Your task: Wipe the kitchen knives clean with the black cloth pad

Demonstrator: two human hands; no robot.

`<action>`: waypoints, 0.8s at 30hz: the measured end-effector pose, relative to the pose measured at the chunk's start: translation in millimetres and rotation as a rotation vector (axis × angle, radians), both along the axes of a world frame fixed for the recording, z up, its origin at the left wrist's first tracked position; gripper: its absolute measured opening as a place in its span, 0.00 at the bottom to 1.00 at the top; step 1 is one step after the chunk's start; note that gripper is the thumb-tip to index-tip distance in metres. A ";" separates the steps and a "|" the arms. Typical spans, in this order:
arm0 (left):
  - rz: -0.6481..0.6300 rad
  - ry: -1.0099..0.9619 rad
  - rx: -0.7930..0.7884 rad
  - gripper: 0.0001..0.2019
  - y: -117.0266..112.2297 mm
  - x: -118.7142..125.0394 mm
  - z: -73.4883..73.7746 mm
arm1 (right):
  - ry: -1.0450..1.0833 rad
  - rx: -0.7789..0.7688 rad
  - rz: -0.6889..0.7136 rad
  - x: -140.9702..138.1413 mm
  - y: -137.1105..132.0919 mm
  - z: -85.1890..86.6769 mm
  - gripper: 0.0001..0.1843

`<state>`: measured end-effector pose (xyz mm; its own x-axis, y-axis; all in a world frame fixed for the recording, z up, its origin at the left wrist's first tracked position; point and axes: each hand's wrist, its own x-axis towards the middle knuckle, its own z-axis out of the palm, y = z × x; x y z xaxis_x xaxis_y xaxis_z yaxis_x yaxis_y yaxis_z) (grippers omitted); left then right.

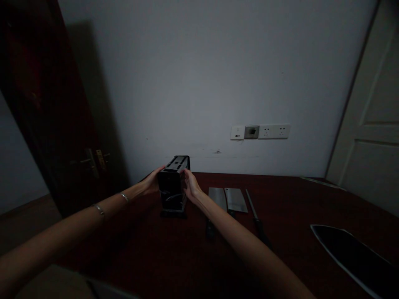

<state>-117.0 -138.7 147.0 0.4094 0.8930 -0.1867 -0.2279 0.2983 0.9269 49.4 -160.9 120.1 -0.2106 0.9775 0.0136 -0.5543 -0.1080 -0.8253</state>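
Black and boxy, the knife block (173, 185) stands upright on the dark red worktop (280, 199), clasped from both sides. The left hand (151, 180) presses its fingers against the near-left wall of the block; the right hand (190, 187) is wrapped on the opposite wall, so both hands are closed on it. The block's top shows long slots, and they look empty, though the dim light makes that hard to be sure of.

Just beyond the right hand, to its right, two broad cleavers (227, 199) lie flat side by side, their dull grey steel blades pointing away and their dark handles partly hidden by the forearm. A thin sharpening rod (254, 214) with a dark grip lies just past them. Farther right and nearer, a large pointed dark blade-like shape with a pale edge (349, 249) rests well apart.

Judging by this, the blades are all still out on the worktop and nothing sits in the block, so any loading looks wholly undone.
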 end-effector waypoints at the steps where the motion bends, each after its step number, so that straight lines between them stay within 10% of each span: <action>1: -0.004 -0.003 0.005 0.22 1.4 -0.5 -1.1 | -0.007 -0.003 -0.004 -0.7 0.1 -0.4 0.13; 13: -0.008 0.035 0.118 0.26 25.3 5.3 -14.0 | -0.156 0.014 -0.020 13.7 7.1 -4.9 0.23; 24: -0.100 0.304 0.110 0.28 16.9 -0.4 10.2 | -0.433 0.086 -0.124 58.8 20.3 -9.2 0.21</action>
<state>-117.4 -121.9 157.2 0.4360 0.8729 -0.2188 0.0891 0.2001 0.9757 108.3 -140.7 110.9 -0.0958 0.9949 0.0328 -0.1603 0.0171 -0.9869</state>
